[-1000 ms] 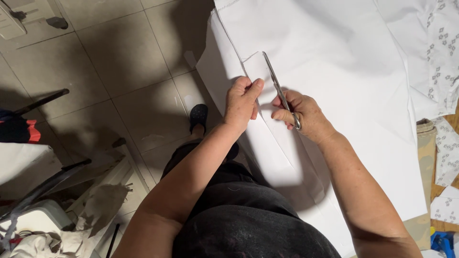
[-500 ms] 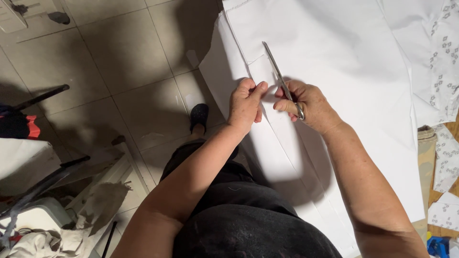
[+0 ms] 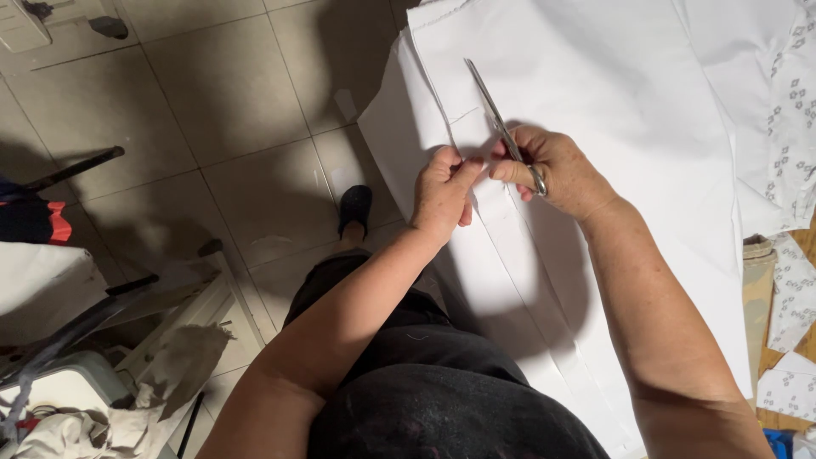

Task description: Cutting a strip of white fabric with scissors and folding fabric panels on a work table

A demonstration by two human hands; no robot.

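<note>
A large sheet of white fabric (image 3: 612,76) lies spread over a work surface, with its left edge hanging toward the tiled floor. My right hand (image 3: 557,170) grips metal scissors (image 3: 491,104), blades closed and pointing away along a cut line in the fabric. Just left of it, my left hand (image 3: 444,194) pinches the narrow strip at the fabric's edge (image 3: 429,102), thumb and fingers closed on the cloth. The two hands almost touch.
White fabric with a small flower print (image 3: 790,110) lies at the right, over a wooden surface. Below left is a tiled floor (image 3: 212,102), my foot in a black shoe (image 3: 354,208), a dark metal stand (image 3: 76,168) and a pile of cloth scraps (image 3: 102,416).
Both hands have slid a little nearer to me along the fabric edge. The left hand has shifted from resting on the strip to pinching it.
</note>
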